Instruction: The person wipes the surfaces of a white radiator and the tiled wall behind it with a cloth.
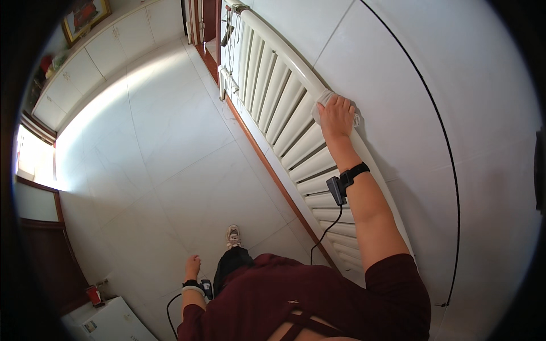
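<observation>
A light grey cloth (320, 111) lies over the top pipe of a white wall radiator (298, 70), bunched under my right hand (337, 114), whose fingers press and grip it against the pipe. The cloth's folded end sticks out on the wall side of the hand. My left hand (193, 265) hangs low at my left side above the floor, near my leg, touching nothing; its fingers look partly curled. Each wrist wears a black strap with a small device and a cable.
Cords hang at the radiator's far end (230, 36), beside a door frame. A black cable (448, 145) runs along the tiled wall (396, 106). White cabinets (106, 42) line the far side. A white appliance (117, 322) and a red box (94, 295) stand lower left.
</observation>
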Demonstrator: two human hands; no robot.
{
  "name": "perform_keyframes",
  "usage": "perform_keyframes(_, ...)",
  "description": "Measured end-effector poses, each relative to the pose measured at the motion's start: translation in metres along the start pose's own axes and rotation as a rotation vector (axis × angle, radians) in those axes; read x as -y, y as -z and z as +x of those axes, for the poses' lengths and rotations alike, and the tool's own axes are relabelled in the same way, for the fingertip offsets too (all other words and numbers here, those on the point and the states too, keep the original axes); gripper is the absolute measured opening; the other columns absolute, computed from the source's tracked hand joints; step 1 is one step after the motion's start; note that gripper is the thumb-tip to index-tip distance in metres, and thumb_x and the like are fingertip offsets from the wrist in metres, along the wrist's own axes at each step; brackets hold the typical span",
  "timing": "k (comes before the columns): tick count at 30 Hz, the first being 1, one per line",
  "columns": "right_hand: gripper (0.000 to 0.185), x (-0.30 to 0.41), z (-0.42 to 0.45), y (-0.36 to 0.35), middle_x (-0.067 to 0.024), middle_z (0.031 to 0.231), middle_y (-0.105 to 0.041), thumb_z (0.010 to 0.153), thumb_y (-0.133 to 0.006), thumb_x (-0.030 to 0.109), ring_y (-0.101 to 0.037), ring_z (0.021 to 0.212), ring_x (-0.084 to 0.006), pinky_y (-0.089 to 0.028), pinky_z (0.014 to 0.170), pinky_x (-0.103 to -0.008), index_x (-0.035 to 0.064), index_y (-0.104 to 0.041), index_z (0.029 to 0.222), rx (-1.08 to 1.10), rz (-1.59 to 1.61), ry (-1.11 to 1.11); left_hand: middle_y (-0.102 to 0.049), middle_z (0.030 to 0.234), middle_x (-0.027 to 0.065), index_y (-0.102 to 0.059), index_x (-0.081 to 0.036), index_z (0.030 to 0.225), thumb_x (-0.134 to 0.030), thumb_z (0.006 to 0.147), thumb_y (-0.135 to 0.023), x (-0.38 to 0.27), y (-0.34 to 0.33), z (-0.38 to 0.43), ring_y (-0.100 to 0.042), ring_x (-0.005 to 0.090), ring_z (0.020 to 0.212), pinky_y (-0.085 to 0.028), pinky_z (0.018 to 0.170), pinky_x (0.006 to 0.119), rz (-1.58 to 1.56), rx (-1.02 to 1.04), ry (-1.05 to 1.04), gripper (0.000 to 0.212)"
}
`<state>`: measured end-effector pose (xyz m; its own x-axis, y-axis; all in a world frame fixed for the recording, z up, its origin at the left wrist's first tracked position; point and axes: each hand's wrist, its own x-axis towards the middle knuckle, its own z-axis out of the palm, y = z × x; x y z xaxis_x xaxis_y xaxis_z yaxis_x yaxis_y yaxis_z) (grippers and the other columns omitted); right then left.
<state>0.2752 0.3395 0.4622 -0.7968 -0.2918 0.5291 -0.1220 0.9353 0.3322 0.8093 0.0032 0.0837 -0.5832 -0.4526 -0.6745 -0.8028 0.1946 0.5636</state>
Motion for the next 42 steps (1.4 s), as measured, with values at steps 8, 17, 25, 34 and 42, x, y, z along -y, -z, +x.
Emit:
perform_keyframes(8,0.040,0.037,0.048,-0.022,-0.0051,0.090,-0.056,0.080,-0.057,0.043,-0.049,0.088,-0.0191,-0.038,0.076,-0.0317,0.0043,-0.056,0.092,-0.024,-0.058,0.033,-0.063,0.087,0.0133,-0.058,-0.002,0.107,-0.017,0.083,-0.047,0.012,-0.013,0.001,-0.061,0.0223,0.075,-0.048,0.067,0.034,-0.069,-0.045,0.073,0.030)
perform_keyframes(17,0.041,0.082,0.105,-0.048,-0.0065,0.090,-0.059,0.079,-0.057,0.044,-0.051,0.089,-0.0200,-0.038,0.077,-0.0328,0.0045,-0.058,0.090,-0.079,-0.101,0.042,-0.061,0.090,0.0150,-0.058,0.001,0.098,-0.016,0.082,-0.048,0.038,-0.015,-0.009,-0.060,0.0236,0.076,-0.048,0.067,0.034,-0.179,-0.087,0.090,0.025)
perform_keyframes(25,0.048,0.110,0.143,-0.070,-0.0085,0.095,-0.059,0.080,-0.056,0.044,-0.052,0.093,-0.0207,-0.038,0.081,-0.0339,0.0006,-0.058,0.100,-0.065,-0.081,0.019,-0.061,0.081,0.0116,-0.059,0.001,0.096,-0.016,0.082,-0.048,0.022,-0.011,-0.028,-0.059,0.0212,0.070,-0.047,0.066,0.034,-0.162,-0.162,0.179,0.024)
perform_keyframes(34,0.047,0.124,0.165,-0.080,-0.0080,0.096,-0.060,0.079,-0.057,0.045,-0.052,0.094,-0.0214,-0.038,0.084,-0.0352,0.0020,-0.059,0.099,-0.068,-0.066,-0.010,-0.063,0.079,0.0125,-0.059,-0.001,0.098,-0.017,0.082,-0.047,0.028,-0.011,-0.026,-0.060,0.0232,0.071,-0.047,0.067,0.035,-0.101,-0.241,0.106,0.026)
perform_keyframes(42,0.044,0.109,0.159,-0.069,-0.0074,0.101,-0.058,0.076,-0.061,0.043,-0.052,0.099,-0.0214,-0.040,0.085,-0.0358,0.0051,-0.058,0.099,0.022,0.064,0.033,-0.064,0.085,0.0146,-0.062,-0.002,0.095,-0.018,0.081,-0.048,0.060,0.018,-0.058,-0.061,0.0274,0.078,-0.047,0.071,0.037,-0.028,-0.285,0.140,0.026)
